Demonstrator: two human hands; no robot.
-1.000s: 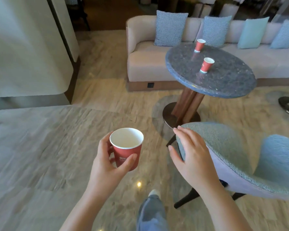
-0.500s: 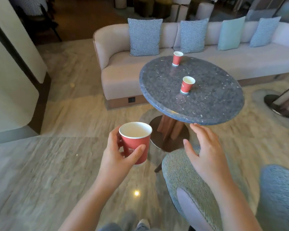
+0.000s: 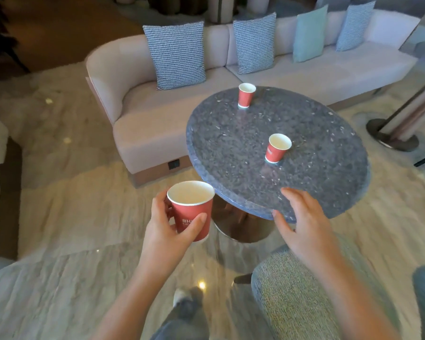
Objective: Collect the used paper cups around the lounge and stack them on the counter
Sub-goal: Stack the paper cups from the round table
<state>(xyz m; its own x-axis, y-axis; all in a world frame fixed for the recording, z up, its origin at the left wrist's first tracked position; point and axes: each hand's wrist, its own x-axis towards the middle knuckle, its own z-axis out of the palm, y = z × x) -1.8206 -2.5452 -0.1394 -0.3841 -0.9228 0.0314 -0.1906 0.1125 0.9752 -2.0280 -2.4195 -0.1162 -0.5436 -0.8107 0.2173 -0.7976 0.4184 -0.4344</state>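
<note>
Here, left hand [image 3: 167,231] gripping empty red cup [image 3: 190,209], right hand [image 3: 304,227] spread wide, two cups [image 3: 277,148] upright on table [image 3: 231,153].

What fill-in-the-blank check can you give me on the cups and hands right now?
1. The left hand holds ____ red cup.
2. ____ cups stand on the round table, the near cup and the far cup.
3. The right hand is ____, holding nothing.
4. The sofa carries ____ cushions.

Missing: one; Two; open; four
</note>
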